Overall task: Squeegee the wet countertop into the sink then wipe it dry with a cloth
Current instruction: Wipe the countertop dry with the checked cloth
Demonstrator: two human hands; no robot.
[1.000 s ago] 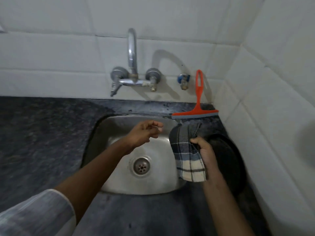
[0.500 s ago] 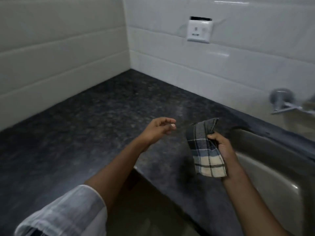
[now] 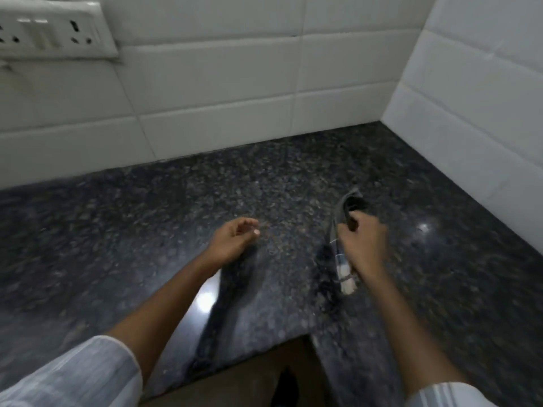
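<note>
Your right hand (image 3: 363, 245) clamped on checked cloth (image 3: 342, 254), bunched, hanging above dark speckled worktop (image 3: 147, 230) near tiled corner; your left hand (image 3: 232, 240) empty, fingers loosely curled, hovering well apart from cloth

A white switch-and-socket plate (image 3: 50, 30) was fixed to the wall at ten o'clock, its face partly cut off by the frame edge. White rectangular wall tiles (image 3: 223, 83) ran across twelve o'clock and met a second tiled wall (image 3: 476, 107) at two o'clock, forming a corner. At six o'clock a brownish floor (image 3: 258, 374) showed, blurred, with a dark shape on it too unclear to identify.
</note>
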